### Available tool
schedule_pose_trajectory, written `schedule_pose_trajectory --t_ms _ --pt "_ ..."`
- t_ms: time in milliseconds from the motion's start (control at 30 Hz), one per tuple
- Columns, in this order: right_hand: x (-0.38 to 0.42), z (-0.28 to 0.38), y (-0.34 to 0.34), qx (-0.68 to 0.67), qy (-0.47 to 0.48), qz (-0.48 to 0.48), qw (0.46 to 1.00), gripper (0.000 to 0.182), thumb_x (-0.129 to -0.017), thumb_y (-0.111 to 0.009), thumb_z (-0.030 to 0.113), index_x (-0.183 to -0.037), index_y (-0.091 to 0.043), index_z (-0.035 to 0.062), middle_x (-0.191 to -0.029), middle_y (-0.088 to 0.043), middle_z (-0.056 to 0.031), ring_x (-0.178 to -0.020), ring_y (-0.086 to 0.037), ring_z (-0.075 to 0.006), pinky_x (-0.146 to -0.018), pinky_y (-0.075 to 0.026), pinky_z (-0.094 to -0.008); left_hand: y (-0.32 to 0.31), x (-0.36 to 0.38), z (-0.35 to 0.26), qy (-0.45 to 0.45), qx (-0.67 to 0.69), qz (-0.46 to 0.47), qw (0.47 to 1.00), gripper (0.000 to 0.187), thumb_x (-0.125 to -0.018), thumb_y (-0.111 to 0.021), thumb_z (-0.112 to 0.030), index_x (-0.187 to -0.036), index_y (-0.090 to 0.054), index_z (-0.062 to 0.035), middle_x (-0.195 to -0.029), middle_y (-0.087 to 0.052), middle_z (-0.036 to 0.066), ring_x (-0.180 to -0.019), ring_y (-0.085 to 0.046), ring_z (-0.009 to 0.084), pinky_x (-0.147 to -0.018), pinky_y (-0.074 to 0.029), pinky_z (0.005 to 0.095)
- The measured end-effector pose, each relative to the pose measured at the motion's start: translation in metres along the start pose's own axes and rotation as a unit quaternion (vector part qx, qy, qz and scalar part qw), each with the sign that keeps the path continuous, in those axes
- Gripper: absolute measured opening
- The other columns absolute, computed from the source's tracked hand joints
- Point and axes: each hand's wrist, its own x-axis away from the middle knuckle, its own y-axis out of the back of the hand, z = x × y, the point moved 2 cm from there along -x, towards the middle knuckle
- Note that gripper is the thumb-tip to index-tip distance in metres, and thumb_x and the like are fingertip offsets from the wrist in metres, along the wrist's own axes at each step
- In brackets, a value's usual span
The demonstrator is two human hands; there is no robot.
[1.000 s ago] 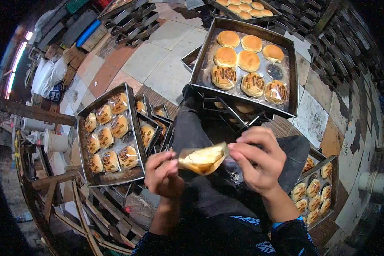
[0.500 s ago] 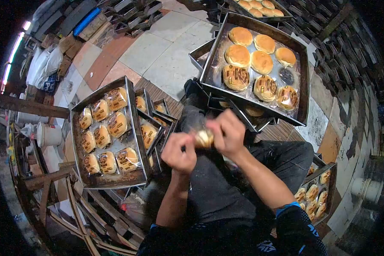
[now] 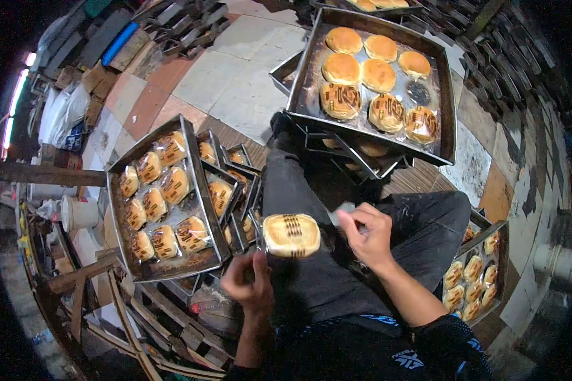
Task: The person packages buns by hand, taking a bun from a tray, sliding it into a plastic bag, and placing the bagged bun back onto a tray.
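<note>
A round bun in clear, dark-printed plastic, the wrapped bun (image 3: 292, 235), is held up over my lap between my hands. My left hand (image 3: 248, 279) is closed in a pinch at the left corner of its wrapper, slightly smeared by motion. At the right, my right hand (image 3: 366, 236) pinches a blurred, see-through end of plastic with thumb and fingers. Ahead to the right, a metal tray (image 3: 452, 120) holds several plain buns (image 3: 379, 75) at the back and 3 buns with printed plastic (image 3: 386, 112) in front. Several wrapped buns (image 3: 154, 206) lie in a left tray (image 3: 204, 197).
More stacked trays (image 3: 235, 190) with buns stand beside the left tray. Another tray (image 3: 505, 267) of wrapped buns is by my right knee. Wooden slats (image 3: 124, 311) lean at lower left, near a white bucket (image 3: 78, 212). Piles of empty tins (image 3: 508, 82) line the far right.
My hands have drawn apart and come lower. The bun, blurred between them before, now shows its printed face. The view has shifted slightly.
</note>
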Motion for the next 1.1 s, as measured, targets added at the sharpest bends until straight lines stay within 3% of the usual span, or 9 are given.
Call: schedule_pose_trajectory --t_ms 67,167,267,467,567,667,833,1000,1100 --pt "-0.022 0.043 -0.002 -0.01 0.242 0.063 0.968 0.026 -0.075 -0.08 0.015 -0.097 -0.072 0.0045 -0.089 -0.072 -0.0114 -0.083 -0.069 -0.0255 -0.079 -0.049 -0.0387 -0.01 -0.037 -0.008 -0.14 -0.027 0.022 0.989 0.019 -0.092 -0.069 -0.015 -0.082 -0.066 0.0006 -0.066 -0.061 0.0 -0.052 -0.049 0.0018 -0.047 -0.038 0.0184" --pt "-0.038 0.049 -0.031 0.062 0.217 0.217 0.95 0.066 -0.068 -0.084 0.014 -0.128 -0.059 0.0033 -0.12 -0.065 -0.0186 -0.107 -0.066 -0.0295 -0.099 -0.046 -0.042 -0.032 -0.075 -0.015 0.072 0.038 0.086 0.993 0.02 -0.093 -0.068 -0.018 -0.087 -0.067 0.0013 -0.072 -0.063 -0.001 -0.059 -0.051 0.0012 -0.052 -0.037 0.016" --pt "-0.072 0.038 -0.011 -0.014 0.033 0.275 0.961 0.064 -0.073 -0.083 0.02 -0.127 -0.057 -0.0035 -0.122 -0.064 -0.021 -0.111 -0.063 -0.0299 -0.097 -0.049 -0.0421 -0.056 -0.101 -0.017 -0.068 0.037 0.056 0.995 0.024 -0.097 -0.061 -0.02 -0.099 -0.064 0.0031 -0.079 -0.062 0.0 -0.068 -0.053 0.0066 -0.063 -0.043 0.0212" --pt "-0.151 -0.067 0.086 -0.33 -0.175 -0.126 0.919 0.043 -0.082 -0.078 0.031 -0.114 -0.057 0.0113 -0.093 -0.065 -0.0019 -0.077 -0.057 -0.0111 -0.056 -0.04 -0.0216 -0.12 -0.05 -0.015 0.079 0.072 0.277 0.955 0.017 -0.093 -0.064 -0.019 -0.099 -0.065 -0.003 -0.083 -0.061 0.003 -0.079 -0.059 0.0145 -0.071 -0.048 0.0298" --pt "-0.182 -0.059 0.148 -0.052 -0.119 -0.29 0.948 0.035 -0.097 -0.055 0.037 -0.103 -0.065 0.0038 -0.084 -0.067 -0.0117 -0.078 -0.065 -0.0251 -0.069 -0.052 -0.0402 -0.157 -0.016 -0.004 -0.082 -0.075 0.356 0.928 0.017 -0.088 -0.066 -0.017 -0.101 -0.065 -0.0057 -0.083 -0.063 0.009 -0.078 -0.063 0.0242 -0.073 -0.05 0.035" --pt "-0.151 -0.059 0.165 0.334 0.013 -0.291 0.897 0.029 -0.096 -0.053 0.025 -0.089 -0.069 0.0025 -0.08 -0.067 -0.0206 -0.076 -0.066 -0.0355 -0.066 -0.05 -0.0434 -0.173 0.006 0.037 -0.324 -0.26 0.325 0.85 0.018 -0.088 -0.065 -0.017 -0.103 -0.066 -0.0068 -0.088 -0.064 0.013 -0.083 -0.064 0.0327 -0.075 -0.052 0.0409" --pt "-0.025 -0.063 0.083 0.105 0.091 0.205 0.969 0.011 -0.079 -0.071 0.016 -0.084 -0.072 0.0055 -0.079 -0.069 -0.0147 -0.08 -0.067 -0.0326 -0.073 -0.054 -0.0394 -0.163 0.012 0.048 -0.185 -0.245 0.581 0.754 0.025 -0.093 -0.059 -0.029 -0.097 -0.069 -0.006 -0.091 -0.068 0.02 -0.085 -0.065 0.0398 -0.077 -0.051 0.0504" --pt "0.034 -0.076 0.062 0.115 -0.002 0.191 0.975 0.016 -0.087 -0.067 0.014 -0.096 -0.065 0.0011 -0.087 -0.068 -0.0182 -0.078 -0.067 -0.0362 -0.069 -0.052 -0.043 -0.167 0.016 0.037 -0.149 -0.294 0.559 0.76 0.04 -0.095 -0.055 -0.041 -0.101 -0.069 -0.0035 -0.093 -0.069 0.022 -0.09 -0.066 0.0407 -0.078 -0.051 0.05" --pt "0.018 -0.055 0.081 0.115 0.118 0.008 0.986 0.01 -0.088 -0.065 0.008 -0.094 -0.063 0.0011 -0.082 -0.066 -0.0182 -0.075 -0.066 -0.0365 -0.067 -0.052 -0.0417 -0.162 0.007 0.013 -0.117 -0.277 0.549 0.78 0.049 -0.089 -0.065 -0.046 -0.116 -0.067 -0.0046 -0.089 -0.071 0.013 -0.089 -0.07 0.0304 -0.08 -0.053 0.0411"
